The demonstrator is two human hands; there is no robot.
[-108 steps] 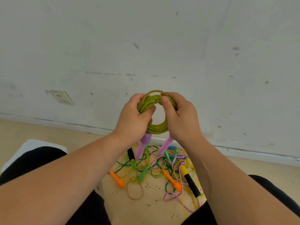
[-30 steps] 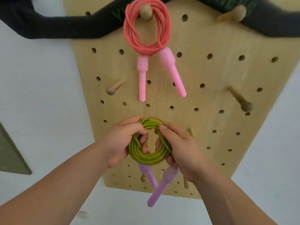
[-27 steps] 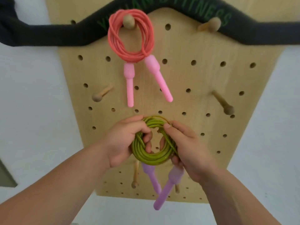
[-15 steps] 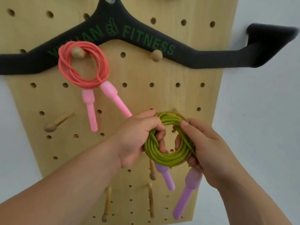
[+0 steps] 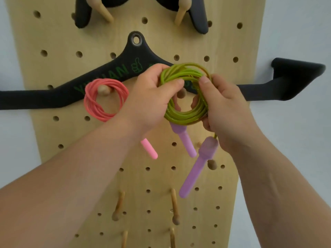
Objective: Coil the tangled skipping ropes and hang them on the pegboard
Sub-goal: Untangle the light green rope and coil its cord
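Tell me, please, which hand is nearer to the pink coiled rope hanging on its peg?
Left. The left hand grips the green coil just beside the pink rope; the right hand holds the coil's far side, farther from it.

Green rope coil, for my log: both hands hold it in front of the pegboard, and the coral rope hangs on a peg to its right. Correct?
No: the head view shows the coral rope hanging on a peg left of the green rope coil. The left hand and right hand do hold the coil in front of the pegboard.
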